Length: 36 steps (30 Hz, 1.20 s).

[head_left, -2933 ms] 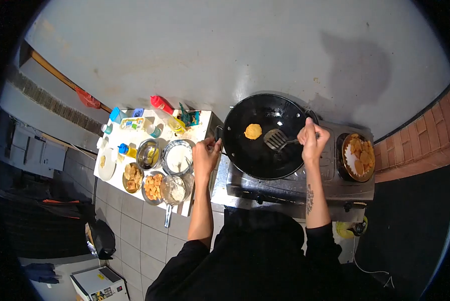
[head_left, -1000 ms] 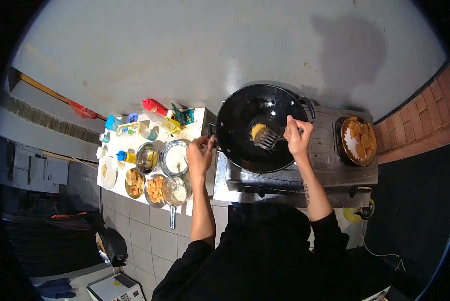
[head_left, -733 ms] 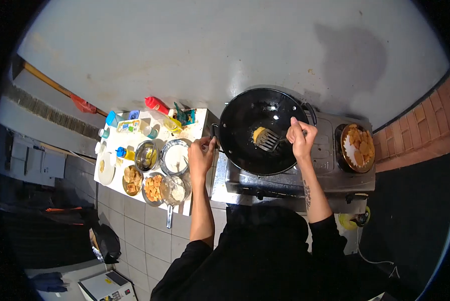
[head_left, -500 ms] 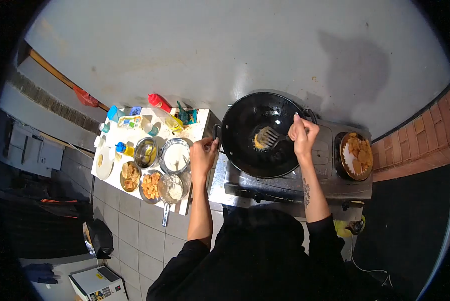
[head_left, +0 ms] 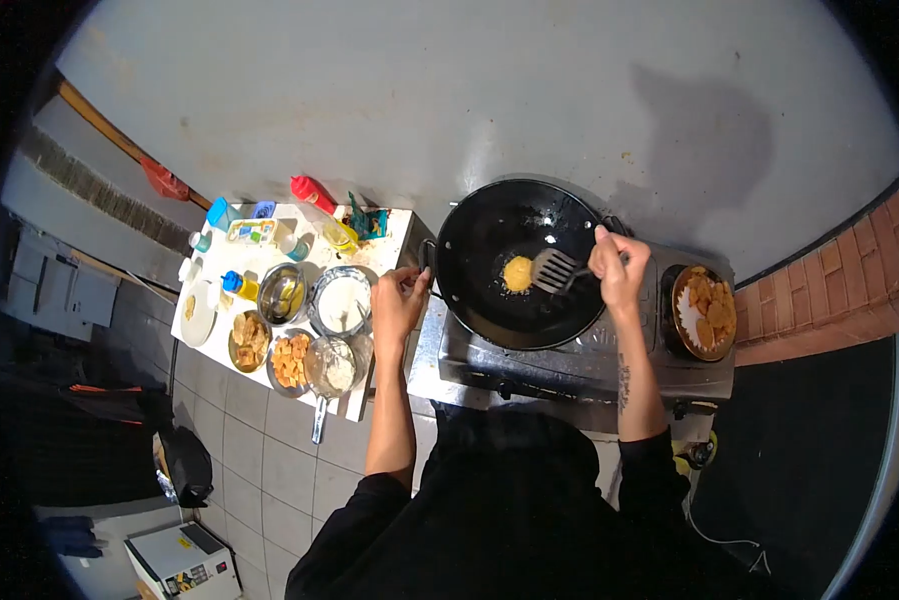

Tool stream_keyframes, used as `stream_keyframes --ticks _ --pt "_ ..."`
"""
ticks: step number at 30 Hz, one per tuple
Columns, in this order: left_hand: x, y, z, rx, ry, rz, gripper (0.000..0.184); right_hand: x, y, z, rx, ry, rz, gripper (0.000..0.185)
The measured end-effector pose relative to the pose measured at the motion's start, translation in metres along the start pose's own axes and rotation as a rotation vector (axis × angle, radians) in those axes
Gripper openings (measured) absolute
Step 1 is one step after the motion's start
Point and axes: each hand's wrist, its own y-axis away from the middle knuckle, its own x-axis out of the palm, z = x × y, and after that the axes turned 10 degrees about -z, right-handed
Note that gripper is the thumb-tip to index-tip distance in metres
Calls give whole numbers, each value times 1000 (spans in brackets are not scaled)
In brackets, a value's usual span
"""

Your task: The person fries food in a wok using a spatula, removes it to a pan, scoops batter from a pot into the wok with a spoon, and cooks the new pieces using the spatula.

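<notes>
Nearest, the left hand [head_left: 400,300] has its fingers closed on the wok's left handle [head_left: 427,256]. The right hand [head_left: 619,266] is clenched around one slotted spatula [head_left: 553,271]. One wok [head_left: 559,318] sits on the stove [head_left: 469,362]; inside it I count one round fritter [head_left: 516,273], near the middle of the bottom, the spatula's blade just at its right edge. Bare wok wall surrounds the pair on all sides.

To the right on the stove stands one brown-rimmed dish [head_left: 679,335] of fried pieces, with bare metal between it and the wok.

To the left, a narrow gap separates stove and surface [head_left: 371,255]. Five vessels cluster there: a handled pan [head_left: 319,420], its handle projecting past the near edge, and four bowls [head_left: 342,302]. One white plate [head_left: 201,328] lies beyond them. At the far side are one red bottle [head_left: 312,194] and one green packet [head_left: 371,222], close to the wall [head_left: 369,110].

Against half a second ago, the blade has shifted right off the fritter, which now shows whole; the left hand keeps its place.
</notes>
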Motion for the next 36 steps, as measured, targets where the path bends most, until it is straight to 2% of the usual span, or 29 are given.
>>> stream_keyframes --ticks 3,5,8,13,28,36 --pt "0 1 1 2 18 1 32 -10 -7 8 60 91 101 48" --pt "1 2 2 11 24 -4 32 -12 -4 0 -48 239 152 47" --pt "1 1 3 30 7 -18 32 -10 1 -10 -87 292 164 47" --pt "-2 3 3 39 14 -16 33 0 7 -20 4 204 130 46" --pt "0 -1 10 101 30 -6 32 29 6 -14 -204 232 81 45" --pt "2 -3 15 79 2 18 32 39 7 -6 -218 199 78 45"
